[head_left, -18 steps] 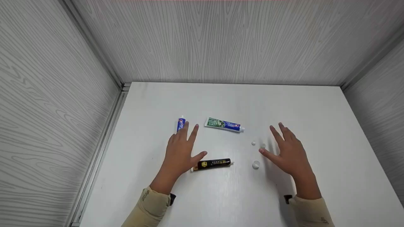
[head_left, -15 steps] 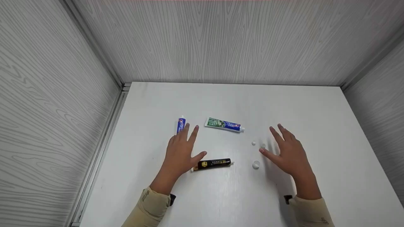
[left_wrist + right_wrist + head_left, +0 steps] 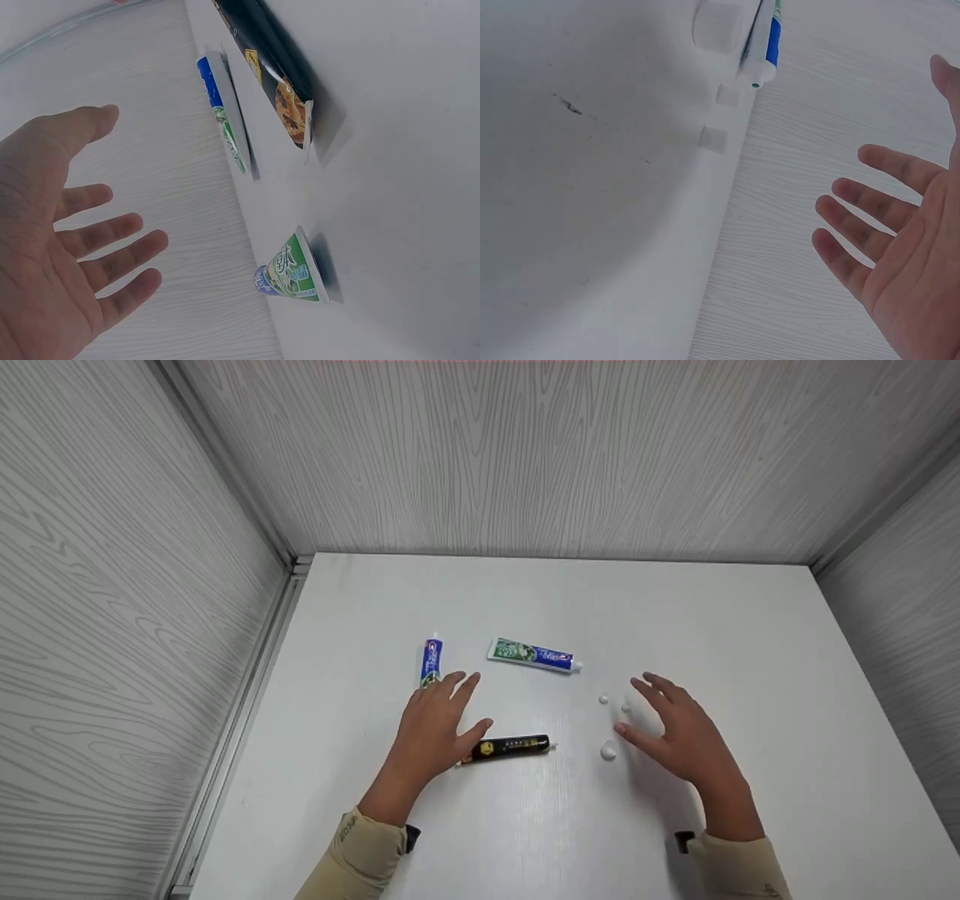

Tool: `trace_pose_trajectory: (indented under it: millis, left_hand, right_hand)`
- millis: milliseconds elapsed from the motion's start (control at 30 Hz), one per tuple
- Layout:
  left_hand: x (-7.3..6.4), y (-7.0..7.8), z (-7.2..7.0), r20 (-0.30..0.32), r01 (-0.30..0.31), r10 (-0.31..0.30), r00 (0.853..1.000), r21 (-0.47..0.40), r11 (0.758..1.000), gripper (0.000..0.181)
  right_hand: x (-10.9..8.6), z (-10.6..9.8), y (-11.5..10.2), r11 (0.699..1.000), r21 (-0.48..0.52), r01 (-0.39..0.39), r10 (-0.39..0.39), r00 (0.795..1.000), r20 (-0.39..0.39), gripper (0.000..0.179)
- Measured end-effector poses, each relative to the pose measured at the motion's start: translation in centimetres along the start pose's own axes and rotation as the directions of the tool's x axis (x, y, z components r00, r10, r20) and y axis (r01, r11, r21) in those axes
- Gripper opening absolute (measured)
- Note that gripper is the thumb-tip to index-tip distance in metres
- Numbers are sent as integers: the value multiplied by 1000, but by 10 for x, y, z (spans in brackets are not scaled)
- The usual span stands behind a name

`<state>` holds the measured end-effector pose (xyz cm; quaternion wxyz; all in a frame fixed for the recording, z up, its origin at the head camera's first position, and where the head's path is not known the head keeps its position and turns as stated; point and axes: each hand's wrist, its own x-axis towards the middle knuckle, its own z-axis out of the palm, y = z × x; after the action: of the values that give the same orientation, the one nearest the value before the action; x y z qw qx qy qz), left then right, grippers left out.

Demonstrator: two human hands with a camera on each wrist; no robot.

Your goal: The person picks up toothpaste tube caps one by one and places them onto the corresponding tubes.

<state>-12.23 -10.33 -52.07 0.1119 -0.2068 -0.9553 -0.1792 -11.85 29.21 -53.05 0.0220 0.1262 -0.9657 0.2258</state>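
My left hand point(image 3: 429, 735) hovers with spread fingers and holds nothing. In the head view it hides the near end of a blue-and-green toothpaste tube point(image 3: 431, 658) and the left end of a black tube point(image 3: 511, 747). Farther back lies another green-and-blue toothpaste tube point(image 3: 534, 655), its uncapped nozzle toward the right. My right hand point(image 3: 688, 739), also holding nothing, hangs above the table with its fingers apart. Left of its thumb stands a larger white cap point(image 3: 608, 750). Two small white caps, one left point(image 3: 604, 700) and one right point(image 3: 625, 707), sit near its fingertips.
All these things lie on a white table point(image 3: 720, 615). Grey wood-grain panels rise behind it point(image 3: 525, 457) and on its left point(image 3: 112, 622) and right sides. A metal rail point(image 3: 232, 735) runs along the left edge.
Both hands' fingers have dropped and bent slightly toward the person, uncovering more of the left toothpaste tube. The tubes and caps stay where they were.
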Motion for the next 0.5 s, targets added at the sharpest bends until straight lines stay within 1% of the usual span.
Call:
trace_pose_trajectory:
  millis: [233,500]
  left_hand:
    - [-1,1,5,30,5,-5,1000,-5,1000,68]
    - [-2,2,11,58,21,-19,998,-29,999,65]
  right_hand:
    - [-3,4,2,1000,19,6,-6,1000,11,77]
    - [-7,10,5,998,40,45,-44,999,-16,70]
